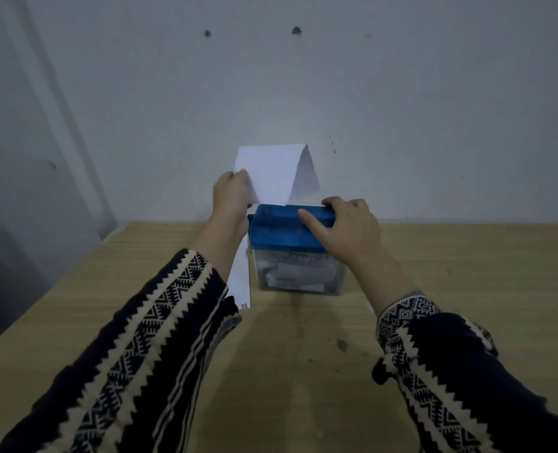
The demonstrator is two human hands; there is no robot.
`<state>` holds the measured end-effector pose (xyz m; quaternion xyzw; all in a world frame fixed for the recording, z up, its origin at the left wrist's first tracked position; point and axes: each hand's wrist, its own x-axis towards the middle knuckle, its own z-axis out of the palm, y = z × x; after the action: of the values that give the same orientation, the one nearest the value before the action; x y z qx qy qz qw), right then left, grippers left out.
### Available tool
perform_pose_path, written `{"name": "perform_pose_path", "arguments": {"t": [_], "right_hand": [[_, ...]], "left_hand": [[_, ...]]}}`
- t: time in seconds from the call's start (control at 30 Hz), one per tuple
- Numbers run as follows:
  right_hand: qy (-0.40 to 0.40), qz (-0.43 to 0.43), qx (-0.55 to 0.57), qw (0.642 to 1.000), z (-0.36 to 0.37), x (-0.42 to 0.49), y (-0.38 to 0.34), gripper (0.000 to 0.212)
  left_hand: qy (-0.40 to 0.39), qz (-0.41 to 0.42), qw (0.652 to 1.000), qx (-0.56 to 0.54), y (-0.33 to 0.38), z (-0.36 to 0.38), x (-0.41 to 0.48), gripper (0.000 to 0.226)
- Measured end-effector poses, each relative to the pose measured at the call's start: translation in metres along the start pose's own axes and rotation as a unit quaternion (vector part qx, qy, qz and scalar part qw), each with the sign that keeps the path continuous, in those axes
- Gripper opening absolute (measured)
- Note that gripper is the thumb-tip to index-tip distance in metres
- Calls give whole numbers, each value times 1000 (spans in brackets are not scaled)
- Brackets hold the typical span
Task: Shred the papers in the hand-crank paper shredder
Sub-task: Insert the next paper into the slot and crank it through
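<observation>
the little shredder (pixel 280 233) sits near the far edge of the desk (pixel 303 354), close to the wall, its blue top over a clear bin (pixel 303 276) that already has a good heap of white scraps in it. a white sheet (pixel 271 168) stands up out of the top, folded over on itself so the far half droops down behind; it looks thin and floppy, the sort of thing that buckles or skews if fed from one side only. the left hand (pixel 230 194) pinches its left edge, fingers closed on the paper, which seems a fair place to guide it from, though a hold nearer the middle would likely keep it squarer. the right hand (pixel 349 223) grips the right end of the blue top, fingers (pixel 332 202) curled over the back and thumb along the front; i can't tell whether the crank is under that hand. the shredder looks light plastic, so i'd guess it wants pinning down or it will skate about on the smooth wood. a second sheet (pixel 241 282) lies flat just left of the shredder, partly under the left forearm.
</observation>
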<state>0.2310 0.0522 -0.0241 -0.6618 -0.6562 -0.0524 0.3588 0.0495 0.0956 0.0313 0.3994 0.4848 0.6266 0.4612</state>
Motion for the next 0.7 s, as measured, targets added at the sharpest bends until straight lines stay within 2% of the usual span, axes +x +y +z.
{"name": "perform_pose_path", "arguments": {"t": [0.13,0.23,0.33,0.47,0.57,0.63,0.7], "right_hand": [[0,-22,18,1000,-3,2,3,60],[3,-35,48,998,-5,1,7,66],[-10,-31,66,997,-7,1,10,55],[-78,63,148,984,-14,18,8,58],[-156,115,187,963,-20,38,-2,44],[-146,145,267,941,-16,45,-8,29],[-97,157,322,929,-11,44,-10,18]], "left_hand": [[-43,-6,999,18,-3,6,-4,19],[-47,20,994,93,-11,9,-6,17],[-39,67,981,179,-22,13,-9,23],[-41,100,974,199,-34,11,-14,44],[-47,120,974,188,-38,7,-15,48],[-53,121,975,181,-39,6,-14,44],[-55,118,973,189,-40,6,-13,36]]}}
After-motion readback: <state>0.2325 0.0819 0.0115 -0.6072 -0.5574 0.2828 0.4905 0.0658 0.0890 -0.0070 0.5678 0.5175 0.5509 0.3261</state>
